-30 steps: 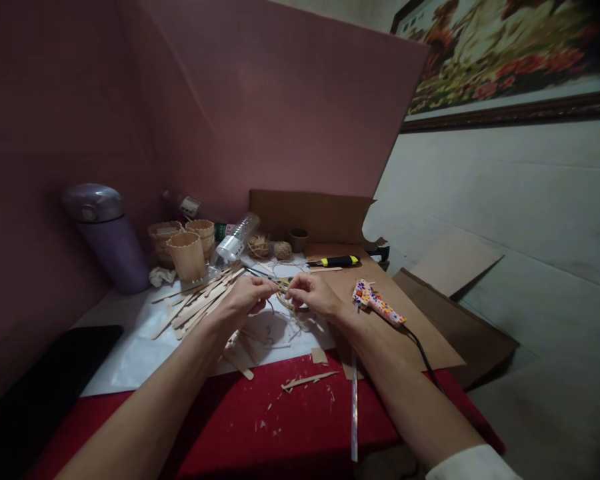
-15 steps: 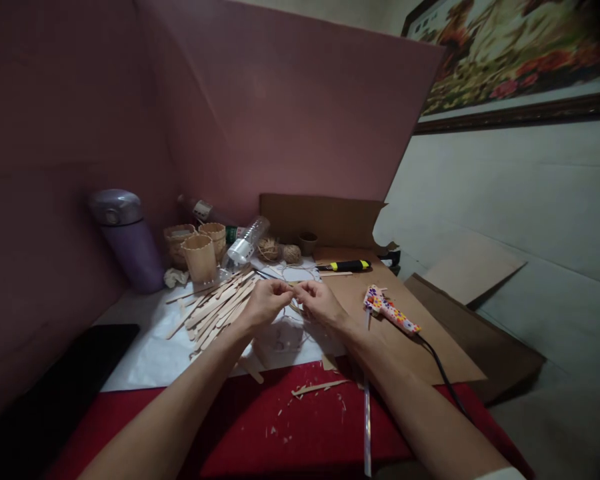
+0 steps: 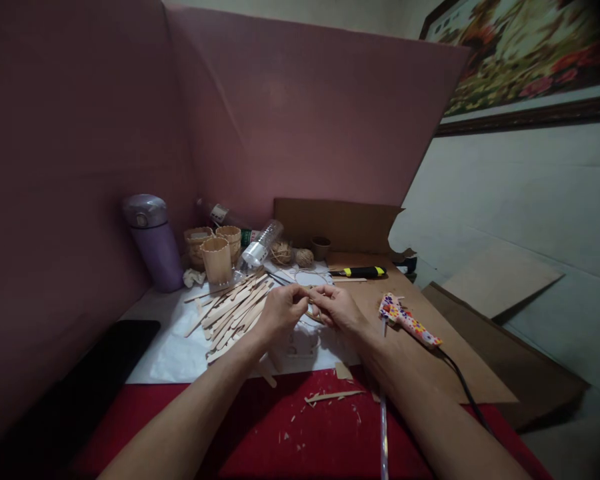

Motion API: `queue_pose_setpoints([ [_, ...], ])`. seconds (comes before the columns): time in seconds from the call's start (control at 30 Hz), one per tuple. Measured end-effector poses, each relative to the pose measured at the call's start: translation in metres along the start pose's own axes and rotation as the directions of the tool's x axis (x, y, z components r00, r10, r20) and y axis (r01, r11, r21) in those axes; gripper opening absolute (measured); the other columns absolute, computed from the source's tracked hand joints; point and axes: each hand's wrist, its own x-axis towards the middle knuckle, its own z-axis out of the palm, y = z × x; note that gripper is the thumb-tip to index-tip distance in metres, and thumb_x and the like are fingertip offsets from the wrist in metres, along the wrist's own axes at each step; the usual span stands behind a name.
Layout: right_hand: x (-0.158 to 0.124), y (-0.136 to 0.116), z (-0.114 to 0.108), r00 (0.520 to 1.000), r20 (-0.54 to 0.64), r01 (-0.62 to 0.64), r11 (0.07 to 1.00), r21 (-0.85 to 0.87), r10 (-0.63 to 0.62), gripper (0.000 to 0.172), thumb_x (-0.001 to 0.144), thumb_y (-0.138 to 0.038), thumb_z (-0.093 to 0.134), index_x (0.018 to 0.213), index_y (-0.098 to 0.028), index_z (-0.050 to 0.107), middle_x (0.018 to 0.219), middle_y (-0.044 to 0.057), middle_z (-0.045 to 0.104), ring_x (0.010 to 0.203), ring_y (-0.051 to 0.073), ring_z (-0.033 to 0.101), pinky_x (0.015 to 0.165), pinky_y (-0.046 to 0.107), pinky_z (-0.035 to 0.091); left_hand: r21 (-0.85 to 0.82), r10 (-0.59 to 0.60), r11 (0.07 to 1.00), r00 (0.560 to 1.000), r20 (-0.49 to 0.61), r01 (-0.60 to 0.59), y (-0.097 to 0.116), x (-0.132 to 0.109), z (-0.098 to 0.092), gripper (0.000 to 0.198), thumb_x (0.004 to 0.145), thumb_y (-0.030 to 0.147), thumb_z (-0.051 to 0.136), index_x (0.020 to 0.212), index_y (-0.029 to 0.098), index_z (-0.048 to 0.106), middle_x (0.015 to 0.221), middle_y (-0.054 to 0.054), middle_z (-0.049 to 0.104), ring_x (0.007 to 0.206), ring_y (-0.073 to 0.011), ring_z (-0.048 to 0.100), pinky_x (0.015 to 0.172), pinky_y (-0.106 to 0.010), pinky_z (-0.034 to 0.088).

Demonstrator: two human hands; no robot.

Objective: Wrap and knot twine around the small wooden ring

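Above the counter [image 3: 280,460], between craft sticks [image 3: 237,312] at nine o'clock and a glue gun [image 3: 410,322] at three, left hand [image 3: 283,310] and right hand [image 3: 339,307] pinch a mostly hidden tan strip [image 3: 311,300], fingers drawn together, seemingly adjusting it, with steadiness likely needed next.

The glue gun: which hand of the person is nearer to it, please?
Right. The right hand is to the left of the glue gun, with a gap between them. The left hand is farther left, on the other side of the right hand.
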Motion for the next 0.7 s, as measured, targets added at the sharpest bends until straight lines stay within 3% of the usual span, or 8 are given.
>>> queue_pose_setpoints([
  [0.13, 0.002, -0.001, 0.005, 0.99, -0.11, 0.085, 0.995, -0.057, -0.091, 0.036, 0.066, -0.048, 0.069, 0.074, -0.015, 0.056, 0.043, -0.008, 0.043, 0.034, 0.003, 0.03, 0.034, 0.017, 0.017, -0.226, -0.125, 0.966, 0.992, 0.021, 0.126, 0.002, 0.003, -0.001, 0.015, 0.068, 0.026, 0.061, 0.06, 0.014, 0.063, 0.054, 0.001, 0.055, 0.051, -0.0093, 0.045, 0.051, -0.022, 0.033],
  [0.23, 0.003, 0.0, 0.007, 0.979, -0.15, 0.124, 0.988, -0.092, -0.137, 0.032, 0.067, -0.046, 0.069, 0.072, -0.016, 0.056, 0.043, -0.008, 0.039, 0.036, 0.003, 0.029, 0.035, 0.017, 0.016, -0.457, -0.266, 0.831, 0.948, 0.176, 0.318, 0.008, 0.003, -0.005, 0.024, 0.063, 0.035, 0.067, 0.057, 0.014, 0.056, 0.046, 0.006, 0.042, 0.041, -0.0052, 0.033, 0.042, -0.021, 0.023],
  [0.33, 0.002, -0.001, 0.006, 0.976, -0.153, 0.139, 0.985, -0.105, -0.154, 0.029, 0.068, -0.043, 0.069, 0.073, -0.016, 0.058, 0.043, -0.008, 0.038, 0.036, 0.003, 0.026, 0.034, 0.018, 0.014, -0.557, -0.311, 0.7, 0.893, 0.326, 0.447, 0.013, 0.001, -0.009, 0.028, 0.062, 0.036, 0.068, 0.056, 0.014, 0.051, 0.045, 0.008, 0.034, 0.036, -0.0028, 0.025, 0.038, -0.021, 0.013],
  [0.47, -0.001, -0.009, 0.007, 0.98, -0.14, 0.128, 0.988, -0.087, -0.14, 0.031, 0.066, -0.043, 0.07, 0.075, -0.014, 0.061, 0.042, -0.009, 0.038, 0.036, 0.002, 0.023, 0.034, 0.018, 0.012, -0.59, -0.278, 0.645, 0.868, 0.411, 0.486, 0.015, -0.001, -0.012, 0.022, 0.065, 0.028, 0.065, 0.057, 0.014, 0.049, 0.045, 0.009, 0.032, 0.036, -0.0018, 0.021, 0.038, -0.021, 0.009],
  [0.7, -0.005, -0.014, 0.01, 0.992, -0.123, 0.046, 0.997, 0.055, -0.039, 0.034, 0.066, -0.046, 0.069, 0.076, -0.017, 0.055, 0.043, -0.011, 0.032, 0.033, 0.001, 0.019, 0.031, 0.015, 0.011, -0.631, -0.219, 0.629, 0.883, 0.415, 0.453, 0.012, -0.001, -0.014, 0.024, 0.07, 0.026, 0.057, 0.054, 0.016, 0.043, 0.047, 0.008, 0.028, 0.038, -0.0023, 0.019, 0.038, -0.021, 0.01],
])
